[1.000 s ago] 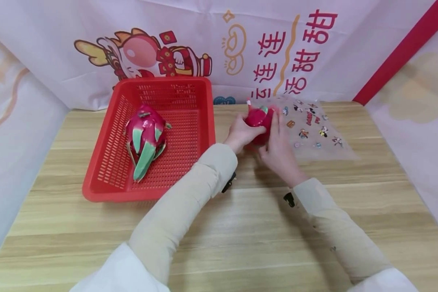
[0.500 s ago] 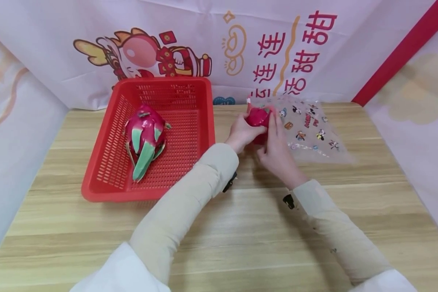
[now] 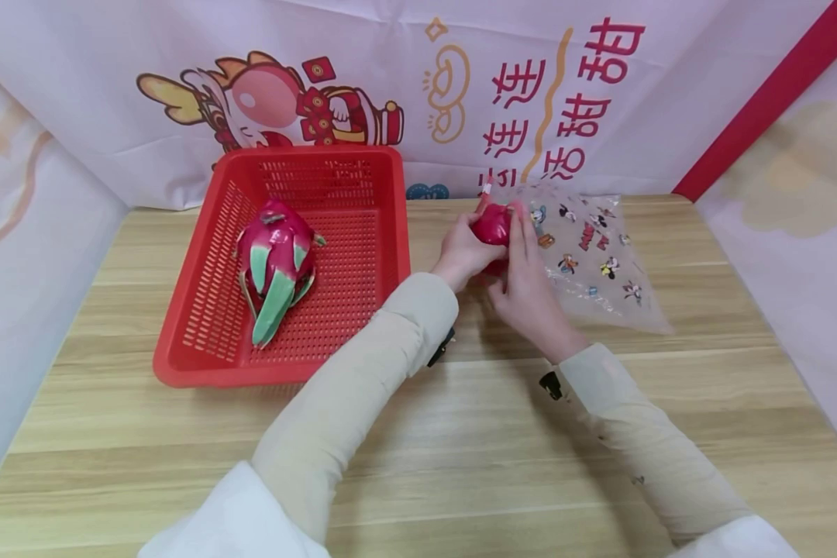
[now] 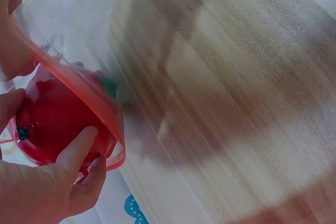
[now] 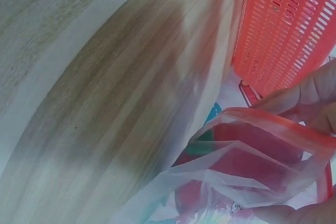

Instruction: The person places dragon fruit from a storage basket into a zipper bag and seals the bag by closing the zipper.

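Observation:
My left hand [image 3: 460, 252] grips a shiny magenta dragon fruit [image 3: 491, 225], with thumb and fingers spread around its side. In the left wrist view this dragon fruit [image 4: 58, 114] sits in the mouth of a clear plastic bag [image 3: 593, 256] printed with cartoon figures. The bag's orange-red zip rim [image 4: 79, 85] crosses over the fruit. My right hand [image 3: 530, 298] pinches that rim on the fruit's right side. Through the film in the right wrist view, the fruit shows as a blurred red shape. The rest of the bag trails to the right across the wooden table.
Left of my hands stands a red perforated basket [image 3: 181, 341]. Inside it lies another dragon fruit [image 3: 279, 240] with green scales. A white printed cloth [image 3: 446, 93] hangs behind the table [image 3: 474, 457], and my left forearm passes close by the basket's right corner.
The bag's loose end has swung slightly toward me and its film has spread. The fruit has sunk a little deeper between my hands, so less of it shows. The basket stays put.

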